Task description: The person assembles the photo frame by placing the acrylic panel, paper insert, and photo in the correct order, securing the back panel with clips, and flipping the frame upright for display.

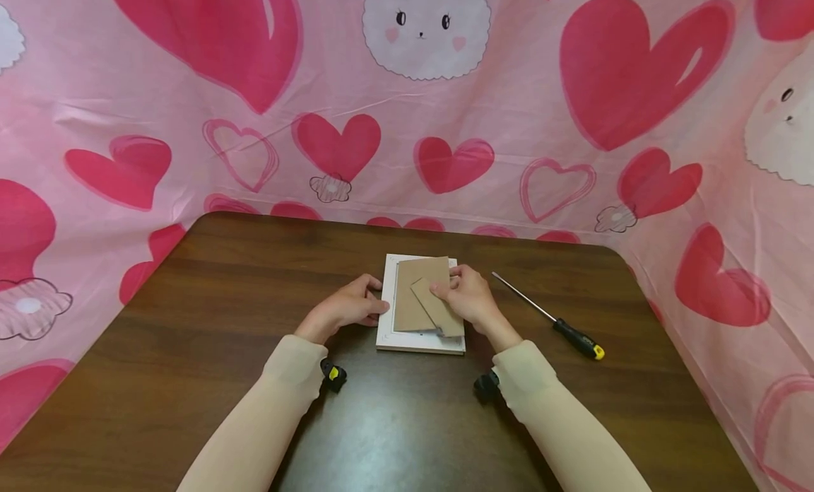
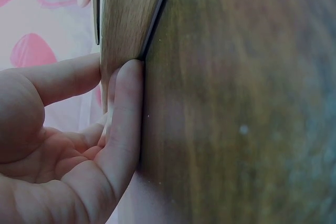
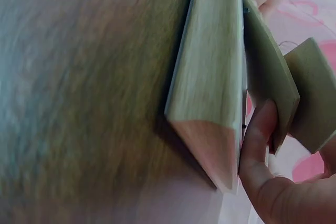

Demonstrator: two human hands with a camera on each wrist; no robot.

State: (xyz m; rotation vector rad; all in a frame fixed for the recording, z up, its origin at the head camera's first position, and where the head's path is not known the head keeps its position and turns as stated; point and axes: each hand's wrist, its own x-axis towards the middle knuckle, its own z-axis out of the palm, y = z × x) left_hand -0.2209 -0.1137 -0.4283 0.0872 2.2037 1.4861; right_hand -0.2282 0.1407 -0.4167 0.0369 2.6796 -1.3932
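Note:
A white picture frame [image 1: 386, 336] lies face down on the table, its wooden side [image 2: 128, 19] showing in the left wrist view. Over it sits a brown backing board [image 1: 413, 317] with a narrow stand leg [image 1: 439, 312] folded out at a slant. The board's right side is tilted up off the frame. My right hand [image 1: 472, 294] pinches the board at its right edge, thumb by the leg and fingertips under the board in the right wrist view. At the frame's left edge, my left hand [image 1: 348, 302] grips its side between thumb and fingers.
A screwdriver [image 1: 547, 315] with a black and yellow handle lies to the right of the frame on the dark wooden table [image 1: 191, 350]. Pink cloth [image 1: 394, 96] with hearts hangs behind the table and along its sides. Each wrist carries a small black camera mount [image 1: 333, 374].

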